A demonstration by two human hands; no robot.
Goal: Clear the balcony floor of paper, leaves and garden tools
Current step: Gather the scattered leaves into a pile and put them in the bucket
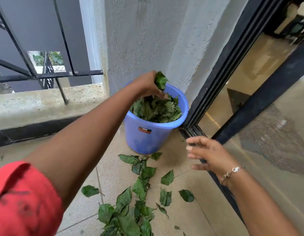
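Seen from the head camera, the left hand [147, 85] is curled round a small bunch of leaves [160, 80], thumb and fingers pinching them together. Straight below that grip stands the blue bucket [147, 138], with a heap of binned leaves [156, 109] reaching close to its rim. The bunch hangs just above the heap, within the bucket's mouth. Nearer the person than the grip, and lower, the scattered leaves [141, 184] lie across the tiled floor [79, 210], from the bucket's foot towards the bottom edge of the frame. The right hand [210, 155] hovers to the right of the bucket and below the left hand's height, its fingers spread and holding nothing. No paper or garden tools show here. The leaves look light, thin and limp — likely to flop, stick flat to the tile or slip out of a loose handful. They would best be raked into a pile and taken from underneath, pressed together in a full handful — not picked up one by one. About half the leaf work seems to remain.
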